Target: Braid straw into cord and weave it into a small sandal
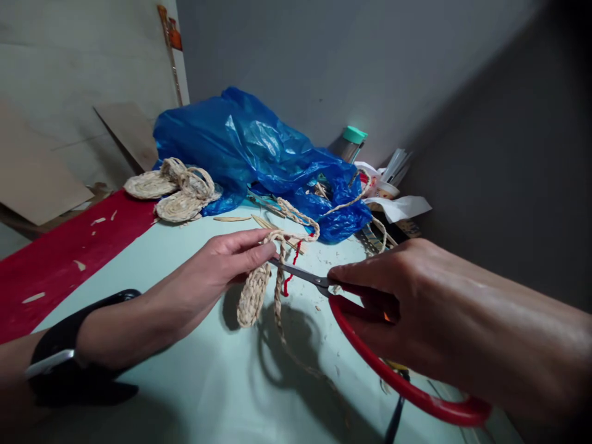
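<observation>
Between the thumb and fingers of my left hand (240,256) is a braided straw cord (278,290), pinched near the top of a small woven straw sole (253,296) that hangs below. One length of the cord dangles toward the table, and another runs back to the right. My right hand (393,296) grips scissors (379,361) with red handles. Their dark blades point left and reach the cord right beside my left fingertips; whether they are parted around it I cannot tell. A red yarn piece (291,277) shows behind the blades.
A large blue plastic bag (240,145) stands at the back. Finished-looking straw slippers (178,188) lie to its left by a red cloth (92,253). A bottle with a green lid (354,139) and white paper (402,208) are at the back right. Straw scraps dot the pale tabletop (208,376).
</observation>
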{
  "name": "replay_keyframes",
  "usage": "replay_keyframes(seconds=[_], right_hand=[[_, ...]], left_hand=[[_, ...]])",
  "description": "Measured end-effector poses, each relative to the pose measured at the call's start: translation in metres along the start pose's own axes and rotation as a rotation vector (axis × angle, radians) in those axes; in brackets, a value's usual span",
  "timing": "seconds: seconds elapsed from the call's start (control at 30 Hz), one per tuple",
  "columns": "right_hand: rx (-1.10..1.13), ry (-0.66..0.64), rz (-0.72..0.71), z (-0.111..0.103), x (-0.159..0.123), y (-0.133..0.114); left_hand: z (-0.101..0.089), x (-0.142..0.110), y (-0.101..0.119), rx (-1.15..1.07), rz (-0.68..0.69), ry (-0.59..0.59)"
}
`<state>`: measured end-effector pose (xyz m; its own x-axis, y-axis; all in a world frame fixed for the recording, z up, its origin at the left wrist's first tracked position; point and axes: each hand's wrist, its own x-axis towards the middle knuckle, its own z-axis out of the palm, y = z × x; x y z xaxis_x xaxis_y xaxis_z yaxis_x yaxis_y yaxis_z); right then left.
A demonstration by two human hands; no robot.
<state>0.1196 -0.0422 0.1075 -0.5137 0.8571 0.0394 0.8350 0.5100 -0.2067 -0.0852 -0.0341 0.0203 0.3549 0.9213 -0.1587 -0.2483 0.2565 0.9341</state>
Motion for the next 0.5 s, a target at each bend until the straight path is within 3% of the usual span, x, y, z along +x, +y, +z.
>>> replay_keyframes(seconds=[0.1,0.23,0.5], right_hand=[[-0.025,-0.184,-0.010,-0.004,0.002,0.001],[-0.023,-0.151,-0.010,-0.002,-0.001,0.004],[-0.033,-0.162,0.021,0.008,0.005,-0.001]], left_hand=[[0.002,0.001,-0.001,-0.045,0.021,-0.025],[0.002,0.001,-0.006,-0.080,0.053,-0.046],[-0.002,0.003,-0.009,-0.022,0.060,0.031]])
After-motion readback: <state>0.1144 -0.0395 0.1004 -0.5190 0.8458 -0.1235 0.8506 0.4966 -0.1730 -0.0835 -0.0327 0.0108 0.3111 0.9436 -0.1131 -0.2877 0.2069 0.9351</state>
